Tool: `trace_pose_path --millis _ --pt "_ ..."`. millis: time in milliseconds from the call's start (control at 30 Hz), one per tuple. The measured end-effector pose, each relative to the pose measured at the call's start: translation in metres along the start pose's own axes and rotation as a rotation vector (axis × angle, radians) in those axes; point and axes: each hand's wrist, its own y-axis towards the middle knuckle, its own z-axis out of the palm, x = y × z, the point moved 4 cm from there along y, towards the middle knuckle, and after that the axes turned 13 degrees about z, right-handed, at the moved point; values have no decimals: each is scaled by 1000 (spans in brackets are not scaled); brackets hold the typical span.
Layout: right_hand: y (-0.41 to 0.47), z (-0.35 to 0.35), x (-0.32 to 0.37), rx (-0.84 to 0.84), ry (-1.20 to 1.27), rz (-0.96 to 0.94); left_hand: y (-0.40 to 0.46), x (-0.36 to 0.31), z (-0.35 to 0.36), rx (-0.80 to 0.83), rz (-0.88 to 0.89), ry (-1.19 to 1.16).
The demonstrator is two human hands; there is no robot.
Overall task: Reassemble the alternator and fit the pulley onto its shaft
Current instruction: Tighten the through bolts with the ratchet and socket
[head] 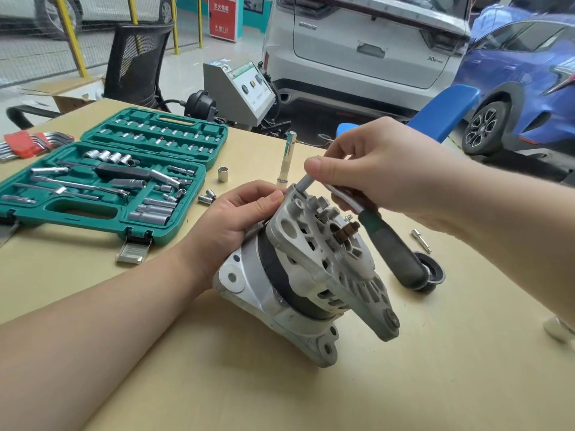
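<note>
The silver alternator (311, 275) lies tilted on the tan table, its bare rusty shaft (347, 233) pointing up and to the right. My left hand (239, 216) grips the housing's upper left side. My right hand (373, 163) pinches the head of a ratchet wrench (392, 244), whose socket sits on a bolt at the housing's top edge; its green and black handle hangs down to the right. The black pulley (431, 273) lies on the table behind the handle's end, partly hidden.
An open green socket set case (102, 181) fills the left of the table, with red-held hex keys (28, 143) beyond it. An extension bar (287, 158) stands upright; loose sockets (222, 174) and a small bit (421, 241) lie around. Cars and a chair stand behind.
</note>
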Motion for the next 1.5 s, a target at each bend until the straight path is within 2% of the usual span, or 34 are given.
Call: trace_pose_path --millis 167,267,400,500,600,700,833,933,1067,1233,1333,1400,1433,1500 --pt "-12 -6 3 20 -273 -206 -1 -4 3 3 24 27" --pt "-13 -12 4 70 -310 -265 -2 -3 2 3 17 36" --pt "-7 -14 8 30 -389 -349 -1 -3 1 7 24 67" --pt "-4 -11 3 58 -229 -246 -1 -3 2 32 39 72" --pt "-3 0 -3 128 127 -59 -1 -2 1 33 43 72" --pt "-3 4 -5 135 209 45 -2 -1 1 39 40 77" --pt "-8 -4 0 69 32 4 -2 -7 0 60 40 80" --pt "-11 -6 1 -9 -110 -54 6 -16 7 101 47 217" --pt "-9 -5 1 -24 -77 -79 18 -26 18 119 75 356" --pt "-7 -9 2 -30 -266 -263 20 -26 22 91 38 250" --pt "-6 -11 5 -52 -367 -501 18 -24 21 81 40 258" --pt "-5 -13 8 -53 -374 -591 15 -24 21 84 52 269" --pt "-4 -14 8 -44 -363 -580 14 -24 20 77 62 278" --pt "-1 -14 5 -14 -329 -443 12 -23 19 62 88 301"
